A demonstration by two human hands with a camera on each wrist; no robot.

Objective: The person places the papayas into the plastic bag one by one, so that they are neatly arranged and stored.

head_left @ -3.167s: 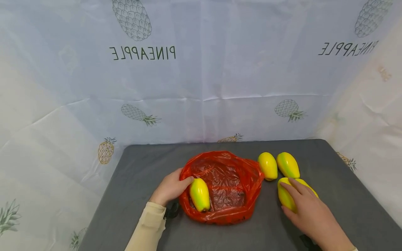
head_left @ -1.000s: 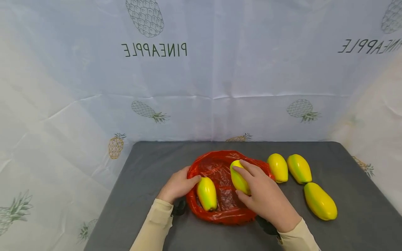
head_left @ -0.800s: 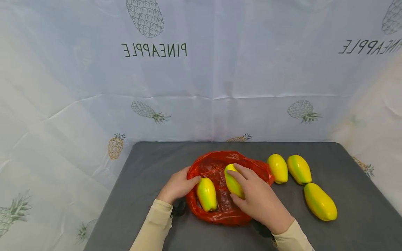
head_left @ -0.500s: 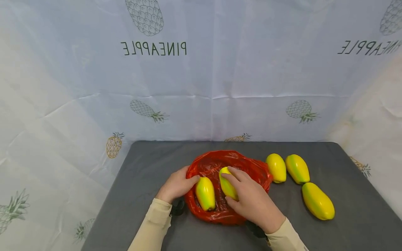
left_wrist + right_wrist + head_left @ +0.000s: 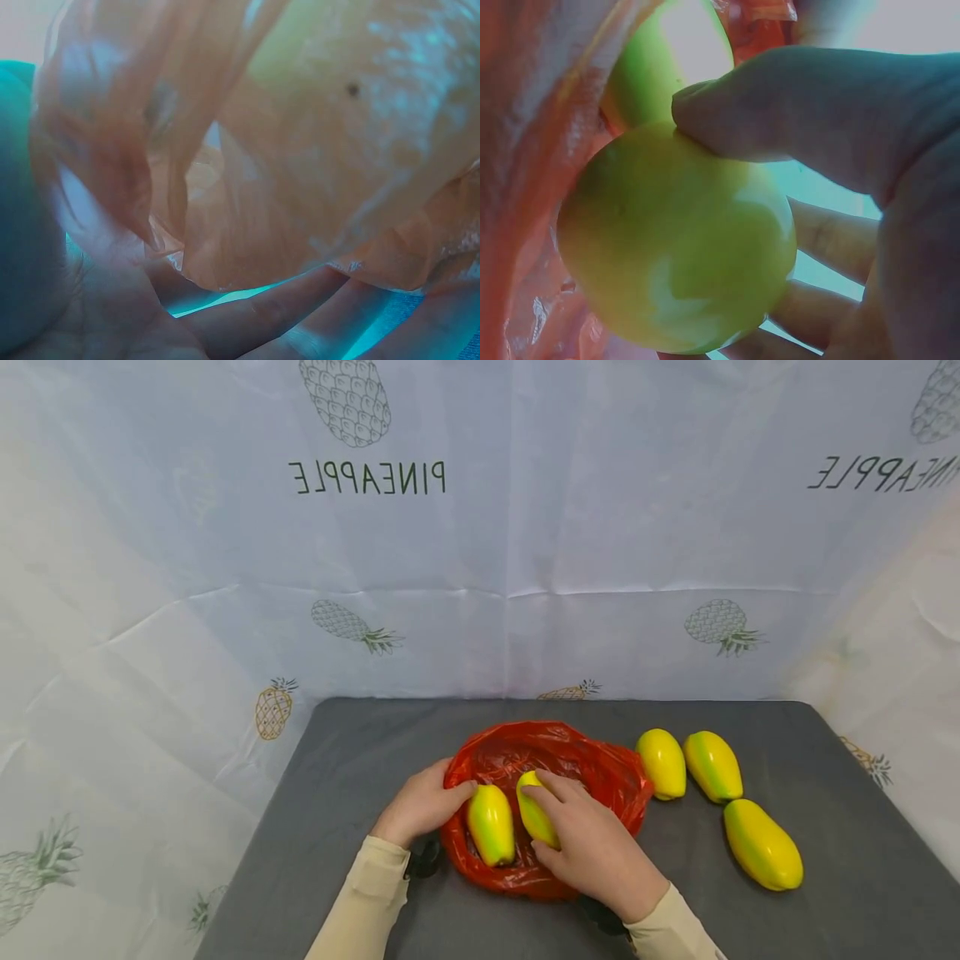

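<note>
Fruit wrapped in right hand, beside another fruit in bag. Bag rim pinched by left hand. Probably light, smooth, slippery; best gripped round the middle.

Bag sits mid-table. In the bag: one fruit at its left side, a second fruit just right of it. Right of the bag, three fruits: nearest, next, and third nearer the front edge.
</note>
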